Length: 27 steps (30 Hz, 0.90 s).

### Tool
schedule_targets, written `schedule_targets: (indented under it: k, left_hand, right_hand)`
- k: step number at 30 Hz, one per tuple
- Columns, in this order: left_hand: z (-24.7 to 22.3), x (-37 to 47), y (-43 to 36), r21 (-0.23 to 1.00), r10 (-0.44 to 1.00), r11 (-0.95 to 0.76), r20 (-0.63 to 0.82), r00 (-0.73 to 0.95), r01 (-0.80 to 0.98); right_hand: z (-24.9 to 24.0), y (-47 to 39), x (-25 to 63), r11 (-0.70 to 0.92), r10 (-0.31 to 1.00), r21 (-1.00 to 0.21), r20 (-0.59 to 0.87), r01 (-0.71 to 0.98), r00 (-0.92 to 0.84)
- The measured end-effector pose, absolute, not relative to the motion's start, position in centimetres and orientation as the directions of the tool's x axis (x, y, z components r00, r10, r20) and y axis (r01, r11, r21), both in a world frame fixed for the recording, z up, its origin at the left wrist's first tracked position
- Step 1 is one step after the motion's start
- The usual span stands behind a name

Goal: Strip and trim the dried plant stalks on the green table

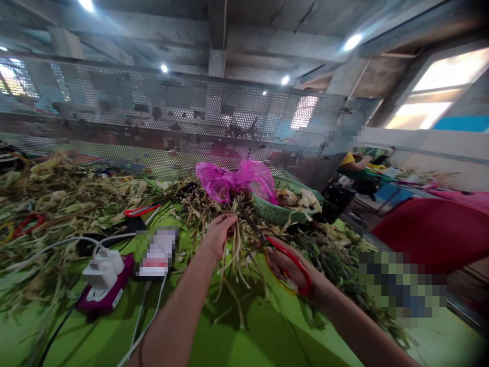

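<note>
Though limp, stalks (pixel 239 248) in left grip (pixel 221 229).

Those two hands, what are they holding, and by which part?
The right hand grips dark-bladed scissors by the red-and-yellow loop handles; the left hand pinches dry, pale, stringy stalks near their upper ends.

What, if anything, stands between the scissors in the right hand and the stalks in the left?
Nothing visible: the scissors in the right hand reach up alongside the pale stalks held by the left hand. Whether they touch is too blurred to tell.
</note>
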<state>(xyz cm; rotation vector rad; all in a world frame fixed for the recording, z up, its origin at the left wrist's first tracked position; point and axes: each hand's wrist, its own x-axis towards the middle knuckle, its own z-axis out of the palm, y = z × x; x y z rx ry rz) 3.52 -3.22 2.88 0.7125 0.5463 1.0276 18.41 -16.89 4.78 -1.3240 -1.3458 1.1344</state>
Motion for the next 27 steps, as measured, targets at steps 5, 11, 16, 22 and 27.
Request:
schedule_targets:
  k: [5,11,16,22,27]
  left_hand:
    - [2.9,3.2,-2.9,0.749,0.919,0.301,-0.062,0.389,-0.591]
    - [3.8,2.7,-3.2,0.731,0.927,0.298,-0.07,0.368,-0.613]
    - [4.4,2.9,-3.6,0.654,0.937,0.301,-0.066,0.344,-0.694]
    - [4.6,4.3,-5.0,0.566,0.918,0.35,-0.051,0.392,-0.746]
    - [4.4,4.0,-4.6,0.715,0.922,0.322,-0.088,0.377,-0.621]
  right_hand:
    - [4.4,-16.4,20.1,0.032,0.995,-0.864,0.075,0.502,0.067]
    - [4.0,-16.7,23.7,-0.066,0.995,-0.309,0.051,0.949,0.086]
    - [6.1,-17.1,23.6,-0.006,0.987,-0.245,0.152,0.97,0.044]
    - [7.8,-13.6,18.2,0.277,0.934,-0.785,0.356,0.555,0.037]
    - [8.3,-10.7,17.3,0.306,0.865,-0.938,0.346,0.165,0.364]
